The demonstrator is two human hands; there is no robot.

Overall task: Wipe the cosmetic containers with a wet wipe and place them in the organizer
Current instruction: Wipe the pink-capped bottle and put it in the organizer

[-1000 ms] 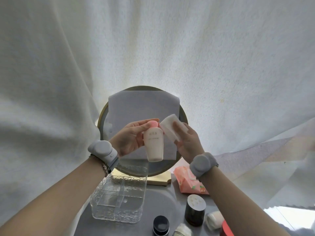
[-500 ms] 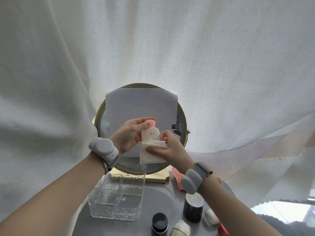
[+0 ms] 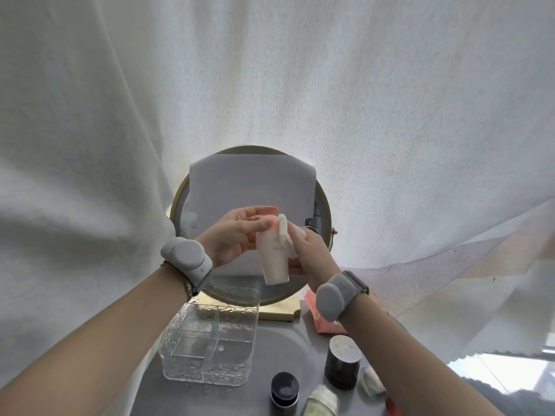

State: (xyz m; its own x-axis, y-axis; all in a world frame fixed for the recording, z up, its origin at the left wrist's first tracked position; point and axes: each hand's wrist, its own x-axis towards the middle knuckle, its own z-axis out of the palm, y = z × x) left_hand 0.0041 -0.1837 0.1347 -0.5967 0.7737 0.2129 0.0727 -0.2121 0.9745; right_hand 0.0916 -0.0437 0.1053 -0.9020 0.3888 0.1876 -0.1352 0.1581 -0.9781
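Head view: the left hand (image 3: 237, 235) holds a pale bottle (image 3: 274, 259) up in front of a round mirror (image 3: 252, 226), thumb and fingers curled at the bottle's pink cap (image 3: 271, 222). The bottle hangs nearly upright, base tilted a little toward the right. Faint print sits on its side, too small and blurred to read. The right hand (image 3: 309, 253) grips a crumpled white wipe (image 3: 285, 235) and presses it against the bottle's upper right side, just below the cap; its fingers are wrapped round the wipe and the bottle's far side. Both wrists carry grey bands (image 3: 187, 259).

Below the hands a grey table (image 3: 279, 349) carries the rest. A clear organizer (image 3: 210, 340) with ribbed walls and inner dividers stands at the table's left edge, just in front of the mirror's gold base (image 3: 277, 309); nothing can be made out in its compartments. A white sheet (image 3: 252, 187) covers most of the mirror's face. A pink pack (image 3: 322, 319) lies toward the right edge, partly hidden by the right forearm; its print is unreadable. Near the front edge stand a dark jar (image 3: 342, 367) with a pale patterned lid, a smaller black-lidded jar (image 3: 284, 391) and a pale bottle top (image 3: 321, 400), cut off by the frame. A small whitish container (image 3: 371, 384) lies just beside the dark jar, against the forearm. White curtain (image 3: 270, 70) fills the background.
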